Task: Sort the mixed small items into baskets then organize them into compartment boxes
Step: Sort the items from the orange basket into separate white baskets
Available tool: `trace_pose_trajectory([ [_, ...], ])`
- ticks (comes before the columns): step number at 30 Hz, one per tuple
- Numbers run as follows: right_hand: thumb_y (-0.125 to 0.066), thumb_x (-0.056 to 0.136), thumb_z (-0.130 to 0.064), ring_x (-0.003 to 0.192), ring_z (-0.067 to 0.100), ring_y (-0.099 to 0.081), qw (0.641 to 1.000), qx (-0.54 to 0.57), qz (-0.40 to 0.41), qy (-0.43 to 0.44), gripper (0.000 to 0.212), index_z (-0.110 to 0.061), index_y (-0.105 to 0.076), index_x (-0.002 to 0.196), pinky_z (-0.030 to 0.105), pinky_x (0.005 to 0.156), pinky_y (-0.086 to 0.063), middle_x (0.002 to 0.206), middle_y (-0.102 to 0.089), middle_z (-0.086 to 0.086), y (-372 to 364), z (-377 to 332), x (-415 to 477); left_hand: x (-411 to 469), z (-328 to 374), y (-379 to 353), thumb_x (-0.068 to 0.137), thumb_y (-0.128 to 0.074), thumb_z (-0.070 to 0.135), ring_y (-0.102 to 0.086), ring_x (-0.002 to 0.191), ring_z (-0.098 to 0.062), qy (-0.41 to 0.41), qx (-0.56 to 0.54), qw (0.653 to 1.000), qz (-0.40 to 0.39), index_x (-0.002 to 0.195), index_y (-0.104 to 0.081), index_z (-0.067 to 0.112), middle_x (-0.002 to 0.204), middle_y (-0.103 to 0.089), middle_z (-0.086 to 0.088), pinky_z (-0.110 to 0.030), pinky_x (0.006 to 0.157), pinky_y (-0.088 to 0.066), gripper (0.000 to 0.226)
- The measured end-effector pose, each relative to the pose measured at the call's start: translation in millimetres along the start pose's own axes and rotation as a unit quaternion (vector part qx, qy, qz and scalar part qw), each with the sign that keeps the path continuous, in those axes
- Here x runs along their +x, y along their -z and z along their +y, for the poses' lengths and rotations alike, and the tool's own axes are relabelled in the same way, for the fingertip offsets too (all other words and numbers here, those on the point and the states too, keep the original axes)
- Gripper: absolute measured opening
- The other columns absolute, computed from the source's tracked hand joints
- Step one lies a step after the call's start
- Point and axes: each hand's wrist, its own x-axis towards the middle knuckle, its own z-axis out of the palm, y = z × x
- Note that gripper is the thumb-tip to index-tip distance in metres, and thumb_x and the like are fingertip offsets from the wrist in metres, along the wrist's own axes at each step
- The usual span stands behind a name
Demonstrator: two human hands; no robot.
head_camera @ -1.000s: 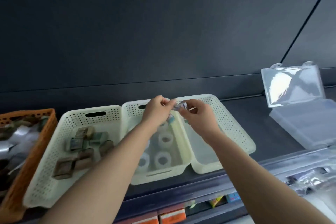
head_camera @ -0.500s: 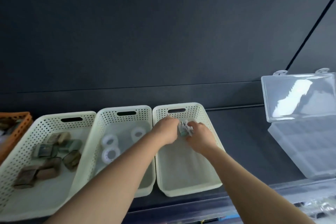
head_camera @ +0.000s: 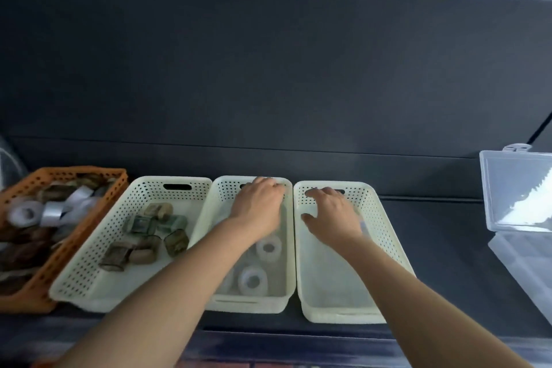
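Observation:
Three cream perforated baskets stand in a row on the dark shelf. The left basket [head_camera: 89, 251] holds several brown-green rolls [head_camera: 149, 233]. In the middle basket [head_camera: 222, 188] lie white tape rolls [head_camera: 268, 246]. The right basket [head_camera: 388, 248] shows a bare floor. My left hand [head_camera: 260, 203] hovers over the far end of the middle basket, its fingers bent loosely toward the far rim with nothing seen in them. Spread flat, my right hand [head_camera: 331, 215] hangs over the far end of the right basket. A faint bluish bit shows at its right edge, too blurred to identify.
An orange basket [head_camera: 38, 287] at the far left holds mixed tape rolls and dark items. A clear compartment box [head_camera: 531, 272] sits at the right edge with its lid [head_camera: 519, 194] standing open. A dark wall rises behind the shelf.
The hands pinched a small item together over the right basket; now they are apart. My left hand has moved over the middle basket, and my right hand has spread. The view shifted left.

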Motion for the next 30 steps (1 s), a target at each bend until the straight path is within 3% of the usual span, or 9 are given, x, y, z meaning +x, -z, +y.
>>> trace_pose_trajectory([
  [10,-0.061,0.087,-0.03,0.121,0.023,-0.047,0.984,0.031,0.009,0.174,0.046,-0.022,-0.052,0.131,0.035,0.097,-0.042,0.127,-0.054,0.003,-28.5,-172.7,-10.2,-117.9,-147.9,58.4,0.089,-0.055,0.017,-0.053,0.11,-0.023,0.133,0.044,0.989,0.051,0.115,-0.06,0.016,0.114,-0.058,-0.003,-0.034,0.085,-0.046,0.027],
  [17,-0.062,0.086,-0.027,0.113,0.023,-0.052,0.971,0.057,-0.031,0.229,0.038,-0.022,-0.059,0.123,0.033,0.09,-0.045,0.118,-0.058,0.004,-80.3,-303.7,-36.2,-214.1,-249.3,78.8,0.089,-0.051,0.015,-0.053,0.11,-0.026,0.204,0.045,0.977,0.036,0.115,-0.061,0.015,0.117,-0.059,-0.005,-0.038,0.082,-0.049,0.028],
  [20,-0.061,0.085,-0.024,0.112,0.024,-0.052,0.963,0.073,-0.049,0.253,0.036,-0.021,-0.061,0.121,0.035,0.091,-0.046,0.116,-0.059,0.005,-101.6,-348.1,-45.9,-246.8,-286.6,80.8,0.089,-0.053,0.014,-0.054,0.107,-0.025,0.224,0.039,0.974,0.02,0.117,-0.061,0.015,0.117,-0.059,-0.005,-0.039,0.084,-0.05,0.029],
  [23,-0.063,0.085,-0.025,0.11,0.023,-0.053,0.957,0.073,-0.084,0.267,0.034,-0.022,-0.064,0.118,0.034,0.088,-0.048,0.115,-0.06,0.004,-117.7,-383.8,-50.6,-270.8,-319.3,79.8,0.087,-0.057,0.015,-0.054,0.1,-0.023,0.245,0.034,0.969,-0.014,0.103,-0.063,0.015,0.107,-0.058,-0.004,-0.033,0.072,-0.045,0.017],
  [27,-0.062,0.086,-0.026,0.105,0.021,-0.058,0.946,0.038,-0.139,0.289,0.03,-0.027,-0.066,0.116,0.036,0.085,-0.053,0.114,-0.065,0.0,-134.6,-412.6,-47.2,-285.8,-349.4,73.1,0.092,-0.054,0.024,-0.055,0.104,-0.024,0.268,0.02,0.96,-0.078,0.108,-0.067,0.013,0.113,-0.059,-0.005,-0.036,0.082,-0.049,0.024],
  [30,-0.061,0.086,-0.027,0.105,0.023,-0.056,0.945,0.008,-0.154,0.289,0.027,-0.027,-0.067,0.113,0.037,0.085,-0.052,0.111,-0.064,0.002,-145.0,-421.8,-39.7,-283.2,-361.9,67.4,0.091,-0.056,0.033,-0.058,0.092,-0.023,0.288,0.018,0.951,-0.106,0.095,-0.07,0.014,0.102,-0.061,-0.003,-0.035,0.075,-0.049,0.024],
])
